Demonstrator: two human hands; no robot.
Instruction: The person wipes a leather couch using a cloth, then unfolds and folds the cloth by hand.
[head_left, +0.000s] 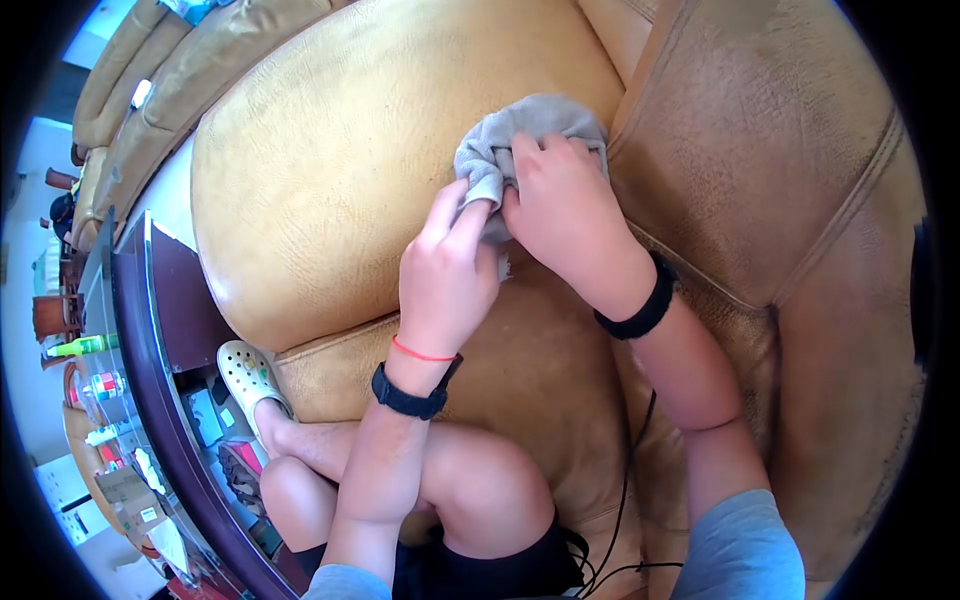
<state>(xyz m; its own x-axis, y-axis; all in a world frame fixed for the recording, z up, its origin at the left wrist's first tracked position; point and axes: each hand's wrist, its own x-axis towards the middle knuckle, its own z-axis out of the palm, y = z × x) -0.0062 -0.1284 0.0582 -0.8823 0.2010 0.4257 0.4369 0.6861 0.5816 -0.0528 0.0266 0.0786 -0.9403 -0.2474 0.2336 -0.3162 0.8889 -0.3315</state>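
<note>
A crumpled grey cloth (pixel 490 135) lies against the tan leather sofa cushion (pixel 330 180), close to where the cushion meets the backrest. My left hand (pixel 450 265) pinches the cloth's near left edge between its fingers. Over the cloth's right part, my right hand (pixel 570 205) presses down with curled fingers gripping the fabric. The two hands are almost touching. Some fingertips are hidden in the folds.
The leather backrest (pixel 740 180) rises on the right. A dark-framed glass table (pixel 165 400) at left carries bottles and a cardboard box (pixel 130 500). A black cable (pixel 625 490) runs over the seat beside my legs. A clog (pixel 250 375) is on my foot.
</note>
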